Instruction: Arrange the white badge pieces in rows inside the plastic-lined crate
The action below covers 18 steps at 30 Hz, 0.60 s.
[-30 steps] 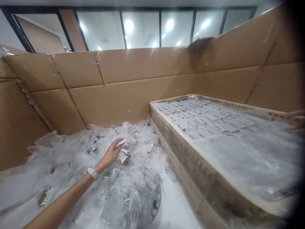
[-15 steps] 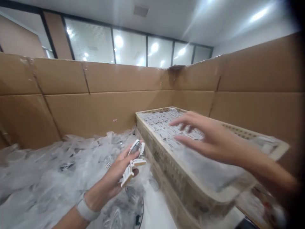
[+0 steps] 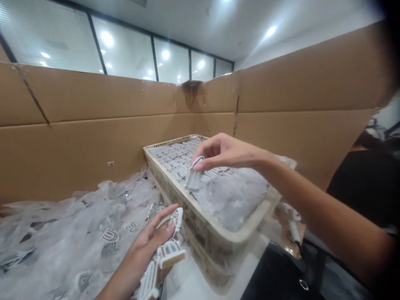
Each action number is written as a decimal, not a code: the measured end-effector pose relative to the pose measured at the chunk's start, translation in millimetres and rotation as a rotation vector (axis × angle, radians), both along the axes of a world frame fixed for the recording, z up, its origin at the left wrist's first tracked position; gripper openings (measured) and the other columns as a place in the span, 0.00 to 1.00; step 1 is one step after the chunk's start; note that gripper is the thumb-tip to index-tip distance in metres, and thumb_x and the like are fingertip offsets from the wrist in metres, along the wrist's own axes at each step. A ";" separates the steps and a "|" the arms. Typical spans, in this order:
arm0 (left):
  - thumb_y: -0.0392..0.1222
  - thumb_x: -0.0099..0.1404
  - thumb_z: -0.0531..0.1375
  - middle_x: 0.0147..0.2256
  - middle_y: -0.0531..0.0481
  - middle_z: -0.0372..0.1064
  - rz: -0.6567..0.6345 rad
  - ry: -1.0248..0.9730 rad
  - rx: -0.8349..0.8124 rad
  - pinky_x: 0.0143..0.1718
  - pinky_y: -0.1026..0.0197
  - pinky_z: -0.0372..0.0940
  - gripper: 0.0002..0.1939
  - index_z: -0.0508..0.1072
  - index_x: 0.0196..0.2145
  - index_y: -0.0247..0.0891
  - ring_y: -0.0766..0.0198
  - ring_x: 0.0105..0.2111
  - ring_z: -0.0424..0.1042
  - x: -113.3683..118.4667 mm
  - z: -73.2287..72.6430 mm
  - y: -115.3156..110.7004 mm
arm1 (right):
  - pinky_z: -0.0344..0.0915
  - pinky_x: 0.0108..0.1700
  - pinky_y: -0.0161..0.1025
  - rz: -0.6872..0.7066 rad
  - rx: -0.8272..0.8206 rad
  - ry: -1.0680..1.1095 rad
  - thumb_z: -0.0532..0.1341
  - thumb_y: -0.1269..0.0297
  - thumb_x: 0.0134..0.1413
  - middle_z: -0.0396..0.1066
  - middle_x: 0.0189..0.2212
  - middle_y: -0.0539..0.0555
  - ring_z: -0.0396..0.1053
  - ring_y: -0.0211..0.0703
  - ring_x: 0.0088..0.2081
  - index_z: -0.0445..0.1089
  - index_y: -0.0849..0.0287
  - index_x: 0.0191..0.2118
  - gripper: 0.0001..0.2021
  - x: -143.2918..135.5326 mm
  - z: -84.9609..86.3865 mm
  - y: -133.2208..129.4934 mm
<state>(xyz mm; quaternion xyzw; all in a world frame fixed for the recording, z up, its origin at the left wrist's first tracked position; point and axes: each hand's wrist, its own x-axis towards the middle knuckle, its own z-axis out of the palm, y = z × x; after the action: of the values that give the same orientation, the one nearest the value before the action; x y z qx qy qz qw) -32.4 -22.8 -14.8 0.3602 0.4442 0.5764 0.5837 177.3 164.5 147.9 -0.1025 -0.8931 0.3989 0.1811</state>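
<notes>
My left hand (image 3: 153, 239) is closed around several small white pieces (image 3: 170, 252) with raised outlines and tan edges, held left of the crate's near side. Their exact kind is unclear. My right hand (image 3: 218, 153) pinches one similar grey-and-white piece (image 3: 194, 177), rounded on top and straight-sided below, between thumb and fingers. It hangs above the near left part of the plastic crate (image 3: 187, 198). Inside the crate, rows of like pieces (image 3: 170, 156) lie close together, and a crumpled clear plastic sheet (image 3: 231, 196) covers the near end.
Clear plastic bags (image 3: 62, 237) are heaped on the left, some holding letter-shaped pieces such as a D (image 3: 109, 235). Tall cardboard walls (image 3: 103, 137) rise behind and to the right. A black surface (image 3: 271, 275) lies at the lower right, near a clear bag (image 3: 289, 233).
My right hand has gone from open fingers over the crate to pinching one piece. My left hand, still holding its pieces, sits lower. The view has turned right.
</notes>
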 end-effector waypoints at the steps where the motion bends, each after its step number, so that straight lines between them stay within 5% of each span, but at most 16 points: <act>1: 0.53 0.64 0.74 0.31 0.50 0.75 0.042 -0.010 0.003 0.43 0.57 0.74 0.32 0.75 0.63 0.45 0.57 0.35 0.80 -2.3 -1.6 0.2 | 0.62 0.32 0.34 -0.022 -0.032 -0.073 0.77 0.49 0.52 0.79 0.32 0.53 0.69 0.36 0.31 0.82 0.62 0.44 0.22 7.4 2.3 8.3; 6: 0.51 0.57 0.78 0.26 0.54 0.72 0.203 0.028 -0.055 0.53 0.52 0.74 0.32 0.79 0.58 0.46 0.57 0.31 0.79 -2.6 -11.9 -1.6 | 0.61 0.33 0.34 -0.003 -0.129 -0.301 0.80 0.48 0.45 0.79 0.31 0.51 0.69 0.34 0.31 0.80 0.61 0.44 0.25 22.7 -5.1 34.8; 12: 0.48 0.53 0.80 0.26 0.55 0.73 0.265 0.059 -0.164 0.37 0.61 0.76 0.32 0.81 0.54 0.46 0.59 0.28 0.78 1.0 -21.1 -1.0 | 0.58 0.33 0.34 0.141 -0.083 -0.489 0.83 0.46 0.36 0.80 0.33 0.48 0.68 0.34 0.31 0.79 0.58 0.44 0.31 11.3 -19.5 30.8; 18: 0.44 0.54 0.80 0.34 0.53 0.79 0.290 0.056 -0.184 0.25 0.68 0.71 0.29 0.82 0.52 0.46 0.68 0.22 0.73 5.6 -9.0 1.8 | 0.59 0.36 0.35 0.184 -0.088 -0.553 0.83 0.43 0.33 0.79 0.34 0.47 0.71 0.37 0.34 0.76 0.58 0.44 0.34 6.5 -28.0 22.3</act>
<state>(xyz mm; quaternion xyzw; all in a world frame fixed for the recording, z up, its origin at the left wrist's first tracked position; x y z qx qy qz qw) -26.8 -21.0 -23.8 0.2532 0.5586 0.6012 0.5123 183.8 186.9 120.0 -0.1337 -0.8959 0.4089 -0.1108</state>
